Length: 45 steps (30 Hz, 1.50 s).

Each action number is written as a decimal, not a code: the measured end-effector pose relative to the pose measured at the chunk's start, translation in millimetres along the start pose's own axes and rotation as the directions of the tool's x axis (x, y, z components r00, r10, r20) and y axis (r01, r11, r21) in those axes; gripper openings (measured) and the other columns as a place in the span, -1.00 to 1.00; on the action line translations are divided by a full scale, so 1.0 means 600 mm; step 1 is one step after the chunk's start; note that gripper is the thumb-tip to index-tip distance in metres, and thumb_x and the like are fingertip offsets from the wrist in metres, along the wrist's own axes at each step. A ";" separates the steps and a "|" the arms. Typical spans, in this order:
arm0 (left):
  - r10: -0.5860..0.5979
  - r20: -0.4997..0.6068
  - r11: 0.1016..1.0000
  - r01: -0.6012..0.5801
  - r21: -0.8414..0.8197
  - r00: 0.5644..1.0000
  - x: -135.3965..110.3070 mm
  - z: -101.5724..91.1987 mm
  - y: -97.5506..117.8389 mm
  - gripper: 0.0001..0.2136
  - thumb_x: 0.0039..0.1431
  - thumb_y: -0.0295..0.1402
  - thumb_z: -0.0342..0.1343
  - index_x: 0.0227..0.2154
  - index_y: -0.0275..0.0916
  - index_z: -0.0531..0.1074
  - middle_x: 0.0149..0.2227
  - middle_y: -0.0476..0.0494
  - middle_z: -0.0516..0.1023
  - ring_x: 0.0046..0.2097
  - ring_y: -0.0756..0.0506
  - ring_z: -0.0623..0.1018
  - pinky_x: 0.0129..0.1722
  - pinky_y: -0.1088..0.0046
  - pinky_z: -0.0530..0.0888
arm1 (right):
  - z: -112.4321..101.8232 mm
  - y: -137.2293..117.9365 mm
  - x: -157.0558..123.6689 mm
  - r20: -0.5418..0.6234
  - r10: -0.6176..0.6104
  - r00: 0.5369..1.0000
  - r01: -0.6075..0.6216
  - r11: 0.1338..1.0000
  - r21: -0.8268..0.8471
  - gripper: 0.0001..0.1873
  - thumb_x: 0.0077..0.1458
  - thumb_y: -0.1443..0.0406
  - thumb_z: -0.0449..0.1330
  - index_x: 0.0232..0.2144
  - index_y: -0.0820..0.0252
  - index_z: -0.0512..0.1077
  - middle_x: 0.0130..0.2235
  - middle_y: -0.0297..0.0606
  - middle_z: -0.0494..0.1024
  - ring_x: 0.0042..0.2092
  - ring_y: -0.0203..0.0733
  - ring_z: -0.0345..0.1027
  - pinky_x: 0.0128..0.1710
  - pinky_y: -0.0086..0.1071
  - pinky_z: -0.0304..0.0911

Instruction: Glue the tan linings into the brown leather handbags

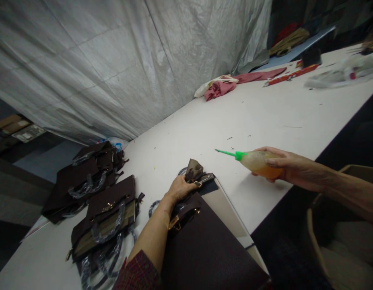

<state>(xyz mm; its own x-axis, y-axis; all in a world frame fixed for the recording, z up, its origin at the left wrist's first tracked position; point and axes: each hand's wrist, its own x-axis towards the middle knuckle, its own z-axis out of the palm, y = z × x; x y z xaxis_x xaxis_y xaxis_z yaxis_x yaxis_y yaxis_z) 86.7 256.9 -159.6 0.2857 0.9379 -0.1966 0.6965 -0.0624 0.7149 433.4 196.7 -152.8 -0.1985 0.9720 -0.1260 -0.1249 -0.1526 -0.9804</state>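
Note:
My left hand point(179, 188) is closed on a small brown flap point(193, 170) at the top of a dark brown handbag point(204, 245) that lies on the white table point(258, 117) in front of me. My right hand point(284, 165) grips a squeeze bottle of amber glue point(258, 162), held low over the table. Its green nozzle point(227, 153) points left toward the flap, a short way off it.
Several more dark brown handbags point(98, 197) with plastic-wrapped handles are stacked at the left of the table. Pink cloth point(218, 88) and a red tool point(290, 75) lie at the far end. A grey tarp point(114, 60) hangs behind. The table edge runs along the right.

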 end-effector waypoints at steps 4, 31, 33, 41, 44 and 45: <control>-0.003 0.005 1.000 0.004 -0.021 1.000 0.002 0.003 -0.005 -0.65 -0.02 -0.13 0.26 -0.29 -0.33 0.58 -0.45 -0.08 0.52 -0.42 -0.05 0.41 -0.44 0.46 0.27 | 0.001 0.006 0.008 -0.127 -0.057 0.990 0.053 0.998 -0.034 -0.36 -0.14 0.08 0.35 0.03 -0.04 0.31 -0.03 -0.14 0.51 -0.13 0.03 0.43 -0.32 -0.24 0.37; -0.087 0.036 0.985 0.092 -0.145 0.996 0.009 0.002 -0.002 -0.61 -0.04 -0.21 0.28 -0.16 -0.36 0.58 -0.42 -0.11 0.55 -0.43 -0.04 0.42 -0.44 0.47 0.30 | 0.024 -0.022 0.050 0.018 -0.262 0.965 0.234 0.824 -0.516 -0.46 -0.15 -0.07 0.34 -0.15 0.00 0.38 -0.33 -0.28 0.52 -0.34 -0.07 0.39 -0.35 -0.18 0.31; -0.095 0.035 0.983 0.099 -0.157 0.995 0.011 0.003 0.001 -0.61 -0.05 -0.22 0.29 -0.17 -0.36 0.57 -0.42 -0.11 0.55 -0.42 -0.03 0.43 -0.44 0.48 0.31 | 0.024 -0.021 0.057 0.042 -0.277 0.960 0.255 0.806 -0.535 -0.48 -0.12 -0.07 0.32 -0.15 -0.01 0.39 -0.34 -0.28 0.52 -0.35 -0.07 0.39 -0.37 -0.18 0.31; -0.098 0.044 0.970 0.105 -0.220 0.994 0.019 0.007 -0.005 -0.61 -0.04 -0.23 0.30 -0.15 -0.36 0.55 -0.38 -0.10 0.57 -0.40 -0.02 0.45 -0.42 0.52 0.33 | 0.027 -0.017 0.078 0.085 -0.344 0.935 0.327 0.748 -0.577 -0.53 -0.07 -0.07 0.31 -0.17 0.01 0.44 -0.22 -0.22 0.56 -0.24 0.02 0.42 -0.31 -0.14 0.32; -0.074 0.029 0.974 0.078 -0.215 0.997 0.018 0.006 -0.005 -0.63 -0.03 -0.23 0.30 -0.18 -0.36 0.56 -0.36 -0.10 0.57 -0.38 -0.02 0.46 -0.40 0.52 0.34 | 0.031 -0.020 0.082 0.105 -0.352 0.930 0.344 0.734 -0.586 -0.53 -0.08 -0.07 0.32 -0.18 0.02 0.44 -0.21 -0.22 0.56 -0.21 0.05 0.42 -0.31 -0.14 0.32; -0.071 0.028 0.975 0.075 -0.211 0.997 0.017 0.006 -0.004 -0.64 -0.03 -0.24 0.30 -0.18 -0.36 0.57 -0.36 -0.10 0.57 -0.39 -0.02 0.46 -0.40 0.52 0.35 | 0.033 -0.022 0.083 0.112 -0.353 0.929 0.348 0.727 -0.592 -0.53 -0.09 -0.08 0.32 -0.19 0.01 0.44 -0.24 -0.22 0.56 -0.22 0.04 0.42 -0.32 -0.14 0.31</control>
<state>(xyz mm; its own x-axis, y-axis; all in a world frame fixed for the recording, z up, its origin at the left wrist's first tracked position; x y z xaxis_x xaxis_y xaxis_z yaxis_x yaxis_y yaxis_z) 90.0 265.4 -165.7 0.2536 0.9302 -0.2652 0.5612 0.0818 0.8236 405.7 243.7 -143.3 -0.2496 0.9366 0.2459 0.4156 0.3330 -0.8464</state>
